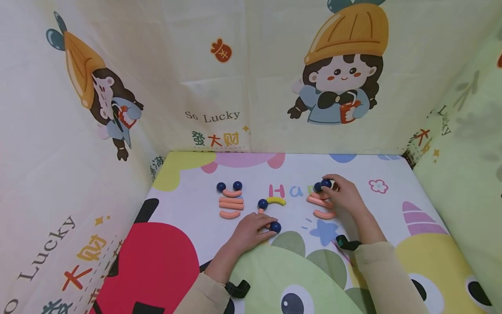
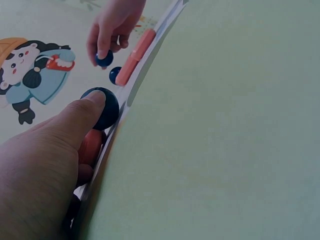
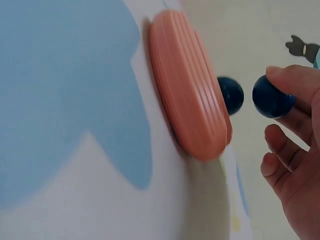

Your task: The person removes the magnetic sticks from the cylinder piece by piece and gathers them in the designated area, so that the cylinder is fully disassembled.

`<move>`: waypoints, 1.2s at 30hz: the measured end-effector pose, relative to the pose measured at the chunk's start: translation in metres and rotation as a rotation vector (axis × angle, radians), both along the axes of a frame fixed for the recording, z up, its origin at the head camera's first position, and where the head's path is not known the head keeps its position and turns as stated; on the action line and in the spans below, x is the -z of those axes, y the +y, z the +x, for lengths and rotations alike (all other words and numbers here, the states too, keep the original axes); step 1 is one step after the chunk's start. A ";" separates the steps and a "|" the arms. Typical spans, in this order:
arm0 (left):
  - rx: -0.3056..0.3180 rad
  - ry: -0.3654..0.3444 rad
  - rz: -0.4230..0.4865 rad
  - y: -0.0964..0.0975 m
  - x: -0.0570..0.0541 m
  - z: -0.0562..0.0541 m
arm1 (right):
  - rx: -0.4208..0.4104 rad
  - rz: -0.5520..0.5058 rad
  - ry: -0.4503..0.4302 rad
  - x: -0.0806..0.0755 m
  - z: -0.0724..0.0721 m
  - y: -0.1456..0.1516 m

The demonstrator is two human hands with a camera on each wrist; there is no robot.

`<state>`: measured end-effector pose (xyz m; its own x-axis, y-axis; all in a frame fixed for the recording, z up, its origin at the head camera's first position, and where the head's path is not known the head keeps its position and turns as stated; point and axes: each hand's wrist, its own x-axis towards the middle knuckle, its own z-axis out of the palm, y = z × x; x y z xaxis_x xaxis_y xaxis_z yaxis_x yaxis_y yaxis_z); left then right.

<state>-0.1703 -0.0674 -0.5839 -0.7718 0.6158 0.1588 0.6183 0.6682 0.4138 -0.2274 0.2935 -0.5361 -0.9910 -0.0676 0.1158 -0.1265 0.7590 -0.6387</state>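
Observation:
My left hand [image 1: 250,232] pinches a dark blue ball [image 1: 276,227] low over the table; the left wrist view shows the thumb on this ball and a pink piece [image 2: 90,147] beyond it. My right hand [image 1: 346,194] holds another blue ball [image 3: 271,97] between thumb and fingers, off the table. Beside it a blue ball [image 3: 231,95] rests behind pink ridged, rounded sticks [image 3: 187,87]. In the middle a third blue ball [image 1: 262,204] touches a curved yellow stick [image 1: 276,200], with a pink stick partly hidden by the left hand.
At left lies a face-like group: two blue balls [image 1: 221,187] on top, a curved pink stick [image 1: 232,193], straight pink sticks [image 1: 231,203] and another curved pink stick [image 1: 229,215]. The printed table cover [image 1: 196,174] meets cloth walls [image 1: 266,87] at the back and sides.

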 end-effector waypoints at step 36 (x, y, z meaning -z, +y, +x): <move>-0.012 -0.022 0.003 0.000 -0.001 0.001 | 0.039 0.052 -0.036 -0.007 -0.006 0.010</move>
